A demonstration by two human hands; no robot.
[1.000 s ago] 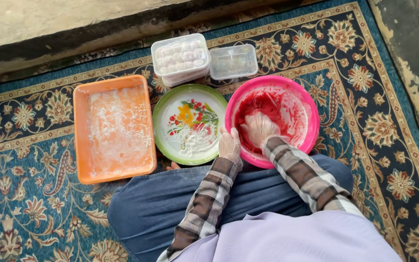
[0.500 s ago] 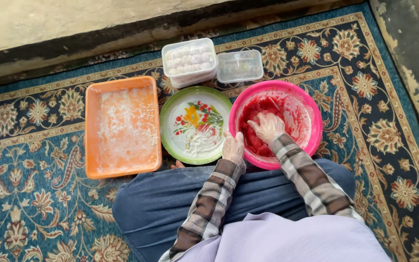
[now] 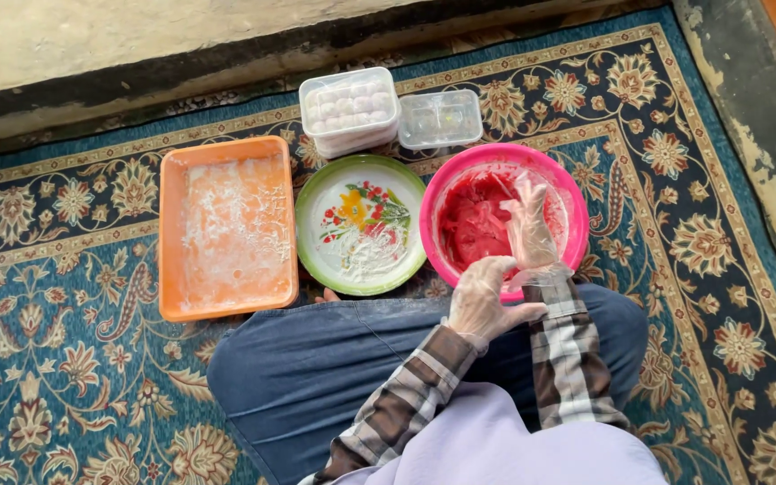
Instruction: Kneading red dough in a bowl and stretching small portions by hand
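The right hand (image 3: 530,224) hangs open-fingered over the pink bowl (image 3: 577,202); the red dough (image 3: 476,229) lies just left of it. The left hand (image 3: 485,301), at the near rim, pinches the right glove's cuff (image 3: 541,274).

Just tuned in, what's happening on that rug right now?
A person sits on a patterned rug wearing thin clear gloves. The right hand is raised, fingers spread, over a pink bowl holding red dough. The left hand grips the right glove at the wrist. Beside the bowl sit a floury flowered plate, a floury orange tray and two clear lidded boxes.
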